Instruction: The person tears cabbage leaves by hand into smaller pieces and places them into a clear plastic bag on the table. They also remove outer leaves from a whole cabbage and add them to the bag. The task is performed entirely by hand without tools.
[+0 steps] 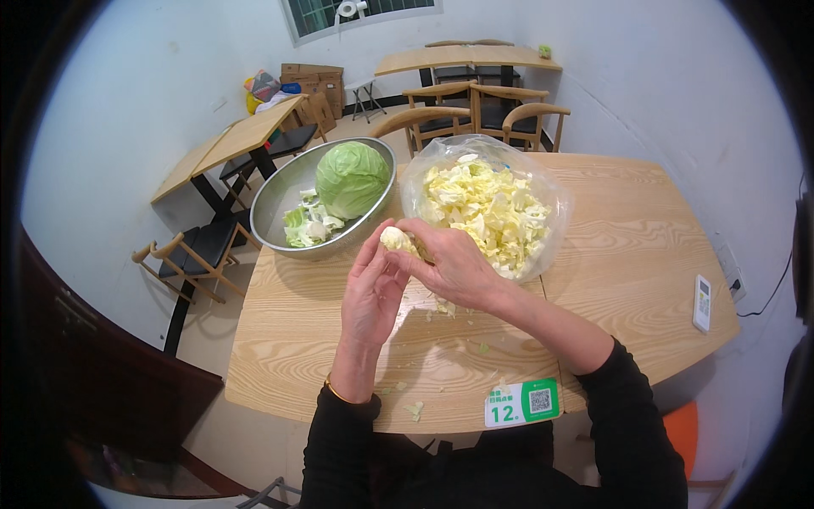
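Note:
Between my two hands is a small pale-yellow piece of cabbage heart (399,240), held above the table. My left hand (374,296) supports it with the fingertips from the left. My right hand (455,261) grips it from the right, thumb and fingers around it. Just beyond, a clear plastic bag (555,191) stands wide at the mouth, full of torn cabbage leaves (486,210). To its left a metal colander (280,191) holds a whole green cabbage (353,178) and some cut core and leaf pieces (311,224).
Cabbage scraps (414,410) lie scattered over the wooden table (623,254). A green and white card with a printed code (523,403) lies at the near edge, and a white remote control (702,303) at the right. Chairs (477,108), other tables (245,137) and cardboard boxes (324,83) stand beyond.

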Available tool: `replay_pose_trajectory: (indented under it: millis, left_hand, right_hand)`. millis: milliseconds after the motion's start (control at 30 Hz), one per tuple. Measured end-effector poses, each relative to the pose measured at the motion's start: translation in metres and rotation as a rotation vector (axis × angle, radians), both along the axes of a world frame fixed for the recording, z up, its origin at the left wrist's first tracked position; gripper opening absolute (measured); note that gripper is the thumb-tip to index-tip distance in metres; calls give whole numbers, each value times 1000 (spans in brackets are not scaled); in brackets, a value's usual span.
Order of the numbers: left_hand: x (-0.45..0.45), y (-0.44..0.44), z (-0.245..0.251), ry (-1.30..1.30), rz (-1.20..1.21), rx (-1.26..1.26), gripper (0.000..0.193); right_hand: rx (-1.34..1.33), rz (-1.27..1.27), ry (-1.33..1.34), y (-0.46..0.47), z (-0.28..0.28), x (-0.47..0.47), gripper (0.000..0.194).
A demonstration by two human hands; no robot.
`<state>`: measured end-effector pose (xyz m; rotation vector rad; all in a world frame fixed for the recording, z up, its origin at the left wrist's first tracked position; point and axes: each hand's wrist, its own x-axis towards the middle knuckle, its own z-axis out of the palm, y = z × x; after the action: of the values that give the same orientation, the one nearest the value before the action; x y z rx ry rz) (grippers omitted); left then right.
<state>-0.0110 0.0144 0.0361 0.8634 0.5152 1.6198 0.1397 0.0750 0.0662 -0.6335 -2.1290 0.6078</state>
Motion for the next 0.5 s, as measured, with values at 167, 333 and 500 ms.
replay_pose_trajectory:
  millis: [167, 333, 500]
  left_hand:
    - [-1, 2, -2, 45, 98, -108, 38]
    - [-4, 1, 0, 19, 149, -142, 25]
    - [-4, -2, 3, 22, 143, -162, 21]
  right_hand:
    - [305, 16, 47, -1, -4, -2, 38]
    - [282, -21, -72, -2, -6, 0, 44]
    - [274, 53, -24, 1, -9, -2, 40]
